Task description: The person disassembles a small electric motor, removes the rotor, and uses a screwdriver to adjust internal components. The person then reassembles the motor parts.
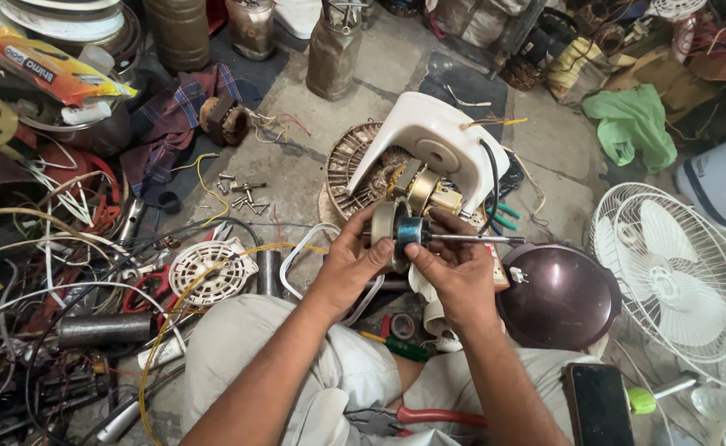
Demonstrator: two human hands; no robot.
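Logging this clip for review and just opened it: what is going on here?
A person sitting on a cluttered workshop floor holds a small motor rotor in both hands. The left hand grips its round end, the right hand steadies the shaft side, with the metal shaft pointing right. Just beyond lies an opened white fan housing with its motor parts exposed. A white fan guard lies to the right, loose screws to the left.
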